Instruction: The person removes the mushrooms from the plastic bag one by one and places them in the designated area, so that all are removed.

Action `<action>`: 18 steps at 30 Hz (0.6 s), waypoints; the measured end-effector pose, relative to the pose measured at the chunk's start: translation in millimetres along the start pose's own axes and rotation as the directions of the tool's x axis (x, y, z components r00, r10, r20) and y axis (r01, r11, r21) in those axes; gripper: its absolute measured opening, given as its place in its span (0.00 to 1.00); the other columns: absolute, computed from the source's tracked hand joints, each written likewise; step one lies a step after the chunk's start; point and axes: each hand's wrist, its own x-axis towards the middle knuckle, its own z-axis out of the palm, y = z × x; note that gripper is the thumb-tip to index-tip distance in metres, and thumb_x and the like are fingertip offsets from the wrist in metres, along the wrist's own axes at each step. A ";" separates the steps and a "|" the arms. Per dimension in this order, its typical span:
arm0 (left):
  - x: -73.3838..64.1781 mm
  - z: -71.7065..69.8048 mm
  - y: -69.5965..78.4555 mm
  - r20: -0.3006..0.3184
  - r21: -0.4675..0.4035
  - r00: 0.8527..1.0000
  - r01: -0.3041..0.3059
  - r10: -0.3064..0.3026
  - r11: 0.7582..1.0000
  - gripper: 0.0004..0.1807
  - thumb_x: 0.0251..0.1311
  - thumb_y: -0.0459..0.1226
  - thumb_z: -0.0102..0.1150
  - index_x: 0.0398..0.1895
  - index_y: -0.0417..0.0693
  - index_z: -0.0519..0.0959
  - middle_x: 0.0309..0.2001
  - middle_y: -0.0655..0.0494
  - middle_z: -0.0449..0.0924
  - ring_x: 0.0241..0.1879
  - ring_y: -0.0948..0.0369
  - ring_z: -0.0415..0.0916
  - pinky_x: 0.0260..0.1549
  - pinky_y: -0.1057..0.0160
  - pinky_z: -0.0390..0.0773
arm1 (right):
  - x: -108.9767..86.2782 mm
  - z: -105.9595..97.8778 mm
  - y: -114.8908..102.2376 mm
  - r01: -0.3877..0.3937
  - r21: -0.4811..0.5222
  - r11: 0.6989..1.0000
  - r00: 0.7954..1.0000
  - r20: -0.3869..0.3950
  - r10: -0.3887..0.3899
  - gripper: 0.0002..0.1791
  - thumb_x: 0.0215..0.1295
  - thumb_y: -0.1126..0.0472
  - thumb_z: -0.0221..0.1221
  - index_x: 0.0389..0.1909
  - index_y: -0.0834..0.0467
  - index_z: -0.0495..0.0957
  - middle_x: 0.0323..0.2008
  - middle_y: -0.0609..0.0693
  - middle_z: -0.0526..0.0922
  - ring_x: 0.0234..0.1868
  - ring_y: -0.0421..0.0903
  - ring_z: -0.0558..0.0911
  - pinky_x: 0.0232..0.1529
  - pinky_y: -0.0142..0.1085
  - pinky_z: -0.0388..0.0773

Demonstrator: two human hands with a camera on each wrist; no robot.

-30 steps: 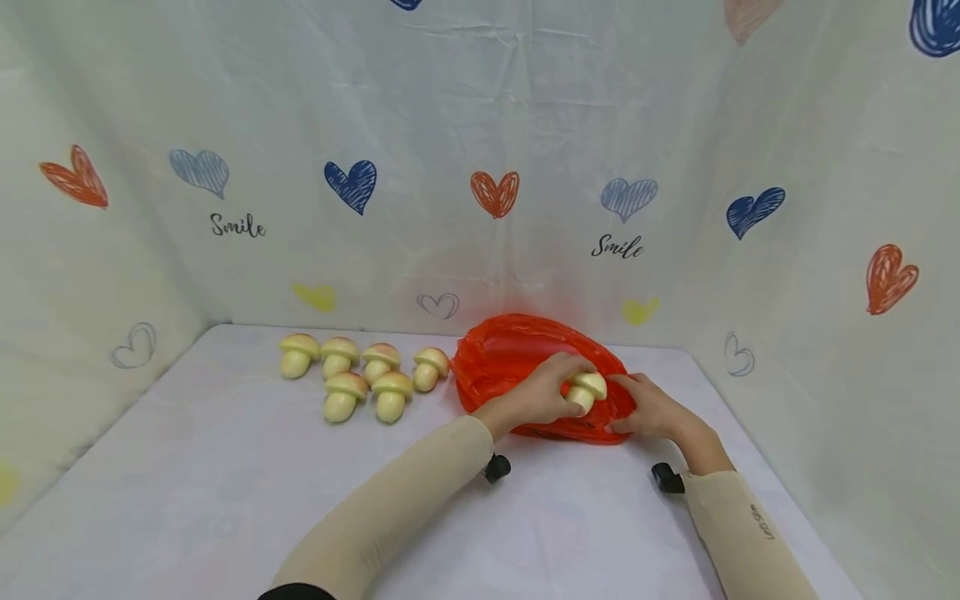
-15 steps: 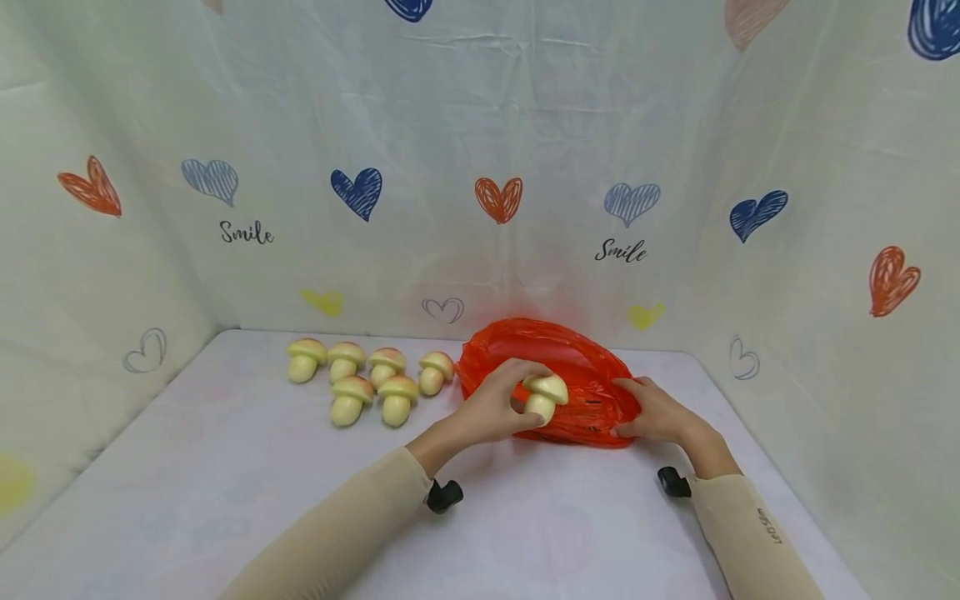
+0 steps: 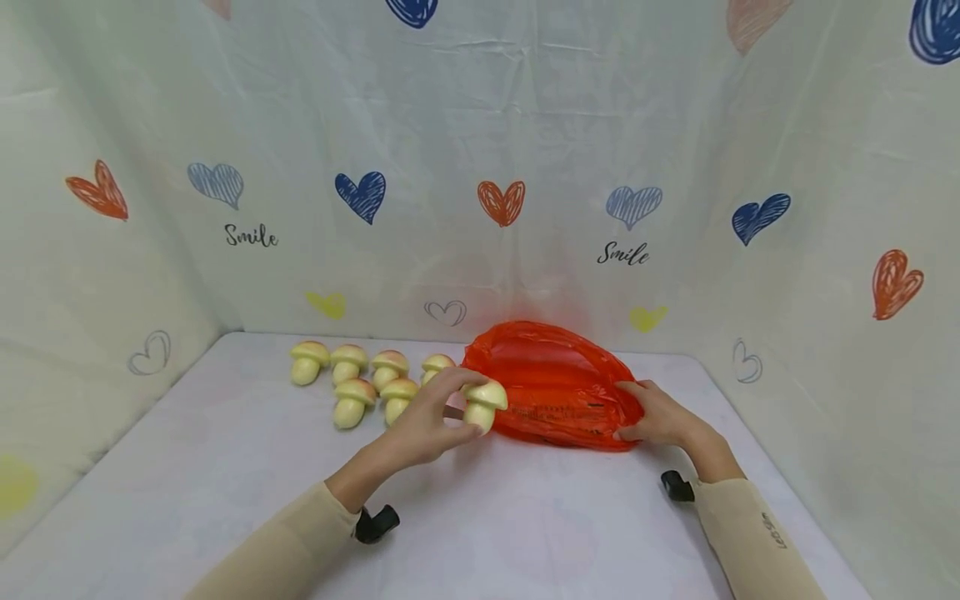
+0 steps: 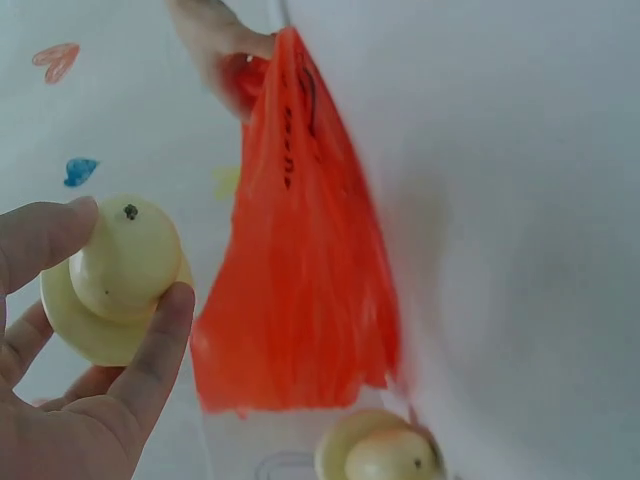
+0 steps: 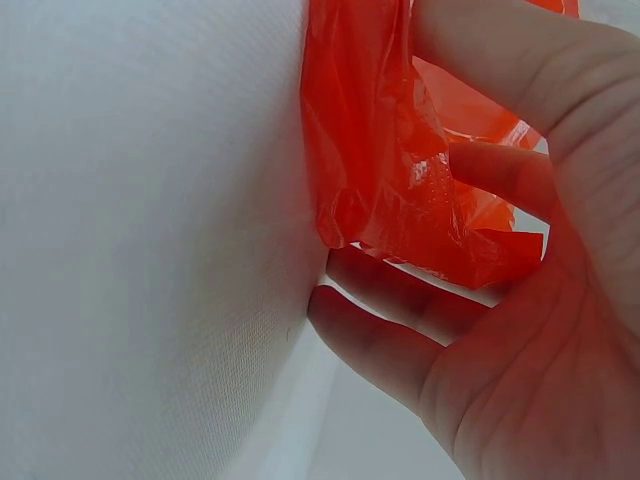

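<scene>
In the head view a pale yellow toy mushroom (image 3: 485,403) is upright, cap up, pinched between the thumb and fingers of my left hand (image 3: 429,423). The left wrist view shows its rounded stem end (image 4: 128,255) with a small dark spot. A red plastic bag (image 3: 555,400) lies on the table with its mouth spread towards me, just right of that mushroom. My right hand (image 3: 663,417) grips the bag's right edge. Up close, thumb and fingers hold the crumpled red film (image 5: 385,170), and the lower fingers reach the white table surface.
Several matching mushrooms with pink-tinged caps stand grouped at the back left, among them a front one (image 3: 352,402) and a far-left one (image 3: 309,362). My left hand partly covers the nearest ones. A white curtain (image 3: 420,108) with printed hearts rises behind the table (image 3: 525,533).
My left hand has drawn the mushroom out of the bag's mouth and leftwards, towards the grouped mushrooms. The right hand keeps its grip on the bag's edge. The view has shifted slightly.
</scene>
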 end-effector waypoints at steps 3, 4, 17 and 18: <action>-10.7 -10.1 -1.0 -0.028 0.013 0.999 0.016 -0.015 1.000 0.31 0.51 0.25 0.66 0.60 0.45 0.70 0.57 0.52 0.69 0.53 0.55 0.69 0.42 0.57 0.81 | 0.1 0.2 -0.4 -0.002 0.004 1.000 1.000 -0.003 0.002 0.50 0.47 0.49 0.72 0.69 0.57 0.60 0.64 0.66 0.58 0.61 0.64 0.63 0.50 0.60 0.72; -13.9 -13.3 -1.3 -0.037 0.017 0.999 0.022 -0.021 1.000 0.31 0.51 0.24 0.66 0.60 0.43 0.70 0.57 0.50 0.69 0.53 0.53 0.69 0.42 0.56 0.81 | 0.2 0.4 -0.1 -0.001 0.004 1.000 1.000 -0.003 0.001 0.50 0.47 0.49 0.72 0.69 0.57 0.60 0.64 0.66 0.58 0.61 0.64 0.63 0.50 0.60 0.73; -49.7 -70.4 -29.3 -0.149 0.140 0.989 0.022 -0.001 0.990 0.32 0.49 0.26 0.69 0.59 0.48 0.70 0.58 0.51 0.69 0.51 0.54 0.70 0.39 0.57 0.81 | 1.0 2.5 0.3 -0.003 -0.005 1.000 1.000 -0.002 0.003 0.50 0.46 0.47 0.72 0.69 0.56 0.60 0.64 0.66 0.58 0.61 0.64 0.63 0.50 0.61 0.72; -52.2 -75.4 -31.6 -0.161 0.150 0.987 0.020 0.004 0.988 0.32 0.49 0.26 0.69 0.59 0.47 0.70 0.58 0.51 0.69 0.52 0.54 0.69 0.39 0.57 0.81 | 0.9 2.1 -0.2 -0.003 -0.008 1.000 1.000 -0.003 0.003 0.50 0.46 0.47 0.72 0.70 0.56 0.60 0.64 0.66 0.58 0.61 0.64 0.63 0.50 0.61 0.72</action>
